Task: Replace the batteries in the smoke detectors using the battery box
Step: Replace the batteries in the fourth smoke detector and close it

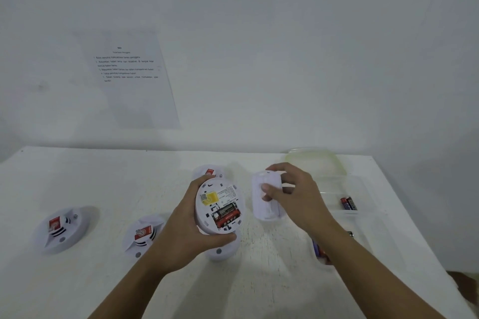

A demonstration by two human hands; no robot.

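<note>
white detector [219, 206], red-black batteries [226, 215]
</note>
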